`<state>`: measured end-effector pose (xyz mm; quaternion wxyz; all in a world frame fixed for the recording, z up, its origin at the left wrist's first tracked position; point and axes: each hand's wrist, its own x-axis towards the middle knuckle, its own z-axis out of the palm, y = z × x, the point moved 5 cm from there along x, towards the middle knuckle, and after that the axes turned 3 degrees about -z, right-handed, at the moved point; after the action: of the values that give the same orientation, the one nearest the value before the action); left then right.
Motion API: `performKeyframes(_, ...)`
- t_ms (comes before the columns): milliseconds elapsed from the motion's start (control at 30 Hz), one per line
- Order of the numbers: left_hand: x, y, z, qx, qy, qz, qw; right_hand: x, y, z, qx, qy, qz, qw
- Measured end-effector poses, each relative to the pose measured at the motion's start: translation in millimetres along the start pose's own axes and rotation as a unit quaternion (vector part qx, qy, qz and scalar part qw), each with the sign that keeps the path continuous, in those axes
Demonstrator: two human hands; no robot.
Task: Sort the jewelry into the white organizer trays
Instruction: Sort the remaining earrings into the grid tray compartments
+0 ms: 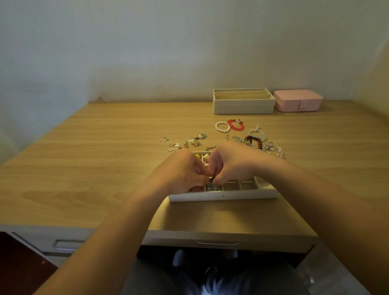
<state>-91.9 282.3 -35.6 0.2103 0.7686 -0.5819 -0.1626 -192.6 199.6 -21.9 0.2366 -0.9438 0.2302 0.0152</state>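
Observation:
A white organizer tray with small compartments lies on the wooden desk in front of me. My left hand and my right hand meet above its left part, and both pinch one small dark jewelry piece between their fingertips. Some compartments hold small items: a reddish one, a dark beaded one, yellow and white ones. Behind the tray lie loose earrings and a heap of bracelets. A pearl bracelet and a red bracelet lie farther back.
A second white tray with long slots stands at the back, with a shut pink jewelry box to its right. The desk meets walls at the back and right. A drawer handle is at the front edge.

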Motion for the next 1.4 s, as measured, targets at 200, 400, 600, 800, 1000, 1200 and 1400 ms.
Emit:
performKeyframes(200,1,-2,6,-0.008,0.001,-0.010,1.000,2,-6,2,-0.073,0.016,0.015,0.997)
performKeyframes(400,1,-4,10,-0.013,0.006,-0.053,0.998,2,-2,1,-0.066,0.015,0.009,0.998)
performKeyframes(600,-7,-3,-5,-0.035,0.014,-0.042,0.998,-3,5,5,0.011,-0.005,0.006,1.000)
performKeyframes(800,-17,-6,-3,-0.065,-0.029,-0.024,0.997,-4,3,6,-0.001,-0.035,-0.013,0.999)
performKeyframes(1000,-17,-4,2,-0.044,-0.027,-0.026,0.998,-11,13,-13,0.060,-0.026,-0.027,0.997)
performKeyframes(1200,-18,4,5,0.025,-0.040,-0.010,0.999,-20,18,0,0.040,-0.088,-0.026,0.995)
performKeyframes(1400,-15,7,5,0.060,-0.024,-0.006,0.998,-13,13,-1,0.035,-0.039,-0.051,0.997)
